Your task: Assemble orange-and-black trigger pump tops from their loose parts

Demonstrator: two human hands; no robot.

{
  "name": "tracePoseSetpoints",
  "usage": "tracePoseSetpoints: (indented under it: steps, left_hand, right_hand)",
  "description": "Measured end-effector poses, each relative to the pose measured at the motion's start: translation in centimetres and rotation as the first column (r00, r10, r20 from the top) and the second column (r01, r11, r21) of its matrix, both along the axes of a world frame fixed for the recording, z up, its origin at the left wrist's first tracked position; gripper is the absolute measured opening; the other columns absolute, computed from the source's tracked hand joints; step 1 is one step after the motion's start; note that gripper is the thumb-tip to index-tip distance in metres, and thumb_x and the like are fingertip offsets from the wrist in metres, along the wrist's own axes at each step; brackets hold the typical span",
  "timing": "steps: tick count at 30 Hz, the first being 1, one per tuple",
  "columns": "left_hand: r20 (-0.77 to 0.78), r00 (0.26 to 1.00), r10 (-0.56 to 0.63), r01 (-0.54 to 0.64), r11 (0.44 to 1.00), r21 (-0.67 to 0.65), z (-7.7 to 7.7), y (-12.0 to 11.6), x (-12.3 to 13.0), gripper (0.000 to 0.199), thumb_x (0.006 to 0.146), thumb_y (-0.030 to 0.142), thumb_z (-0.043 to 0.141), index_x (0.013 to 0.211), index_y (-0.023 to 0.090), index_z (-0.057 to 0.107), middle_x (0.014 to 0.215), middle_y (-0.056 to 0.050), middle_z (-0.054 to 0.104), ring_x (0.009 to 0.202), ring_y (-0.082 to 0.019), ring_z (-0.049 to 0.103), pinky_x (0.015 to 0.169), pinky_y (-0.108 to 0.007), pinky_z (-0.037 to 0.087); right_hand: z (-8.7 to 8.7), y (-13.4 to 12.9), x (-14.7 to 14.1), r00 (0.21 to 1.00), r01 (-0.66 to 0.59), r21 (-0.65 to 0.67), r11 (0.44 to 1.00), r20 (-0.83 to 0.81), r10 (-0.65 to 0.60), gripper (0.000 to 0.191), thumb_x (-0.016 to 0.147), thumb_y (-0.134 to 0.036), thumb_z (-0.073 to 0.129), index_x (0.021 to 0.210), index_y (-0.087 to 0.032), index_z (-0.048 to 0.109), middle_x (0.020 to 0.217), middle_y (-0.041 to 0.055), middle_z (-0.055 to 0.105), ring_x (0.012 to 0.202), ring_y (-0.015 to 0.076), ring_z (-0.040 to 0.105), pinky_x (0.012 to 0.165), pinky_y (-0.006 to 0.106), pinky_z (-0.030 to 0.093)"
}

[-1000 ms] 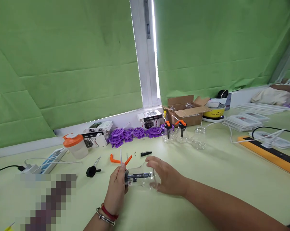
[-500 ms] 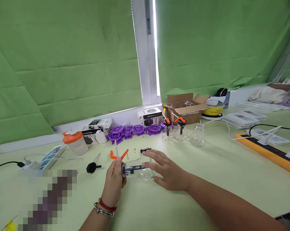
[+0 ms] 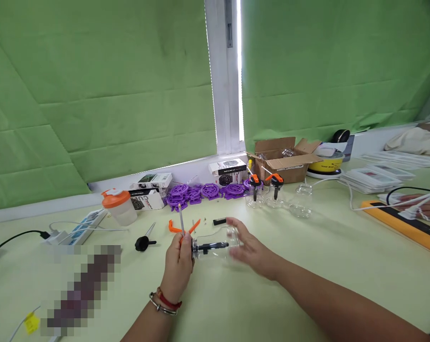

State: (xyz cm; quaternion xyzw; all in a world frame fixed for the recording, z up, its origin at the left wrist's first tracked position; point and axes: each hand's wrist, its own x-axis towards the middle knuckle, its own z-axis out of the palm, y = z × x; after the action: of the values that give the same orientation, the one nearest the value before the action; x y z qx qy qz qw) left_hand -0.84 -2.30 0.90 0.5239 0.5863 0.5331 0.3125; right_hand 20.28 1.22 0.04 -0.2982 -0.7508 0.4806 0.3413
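My left hand (image 3: 179, 259) grips the dark cap end of a clear bottle (image 3: 220, 256), which lies nearly level just above the table. A black tube runs along inside the bottle. From the cap a thin metal rod (image 3: 181, 219) sticks up past my thumb, with a bit of orange beside it. My right hand (image 3: 252, 249) cups the bottle's base, its fingers curved around it and slightly blurred. Beyond the hands lie an orange handle-like part (image 3: 174, 228), a black comb-like strip (image 3: 219, 221) and small screws. Left of them rests a black part with a metal rod (image 3: 142, 243).
Purple plastic rings (image 3: 210, 191) and printed boxes (image 3: 150, 200) line the back. Two orange-topped bottles (image 3: 276, 192) and a clear bottle (image 3: 300, 209) stand before a cardboard box (image 3: 289, 171). An orange-lidded shaker (image 3: 118, 209) stands left. Another person's hand (image 3: 423, 204) shows far right.
My right hand has shifted from over the bottle's side toward its base, uncovering more of the black tube. The view has turned slightly left. Another person's hand has appeared at far right.
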Motion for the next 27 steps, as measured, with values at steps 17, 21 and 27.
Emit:
tracePoseSetpoints:
  steps: [17,21,27]
  left_hand:
    - [0.470,0.880,0.064,-0.015,0.994,-0.108,-0.1,1.5,-2.4,0.041,0.076,0.058,0.048,0.070,0.018,0.048,0.051,0.002,0.057,0.030,-0.004,0.034,0.035,-0.020,0.026]
    - [0.480,0.873,0.089,-0.055,0.995,-0.084,0.0,1.6,-2.5,0.037,0.076,0.055,0.050,0.070,0.018,0.048,0.052,0.001,0.058,0.030,-0.005,0.036,0.034,-0.021,0.028]
    - [0.478,0.877,0.048,-0.004,0.996,-0.092,-0.2,1.6,-2.3,0.038,0.076,0.055,0.050,0.070,0.017,0.049,0.053,0.001,0.058,0.030,-0.006,0.038,0.035,-0.022,0.032]
  right_hand:
    - [1.7,2.4,3.4,0.894,0.390,0.684,0.617,-0.122,-0.431,0.052,0.071,-0.020,0.065,0.117,-0.023,0.042,0.129,0.0115,0.043,0.124,0.0269,0.039,0.100,0.044,0.038]
    - [0.2,3.9,5.4,0.640,0.768,0.121,0.628,-0.166,-0.750,0.074,0.063,-0.044,0.071,0.126,-0.024,0.038,0.124,0.0103,0.052,0.113,0.0273,0.050,0.093,0.043,0.042]
    - [-4.2,5.3,9.0,0.566,0.823,-0.107,0.557,0.084,-0.820,0.086,0.055,-0.053,0.073,0.126,-0.017,0.041,0.124,0.0144,0.052,0.108,0.0277,0.054,0.087,0.038,0.046]
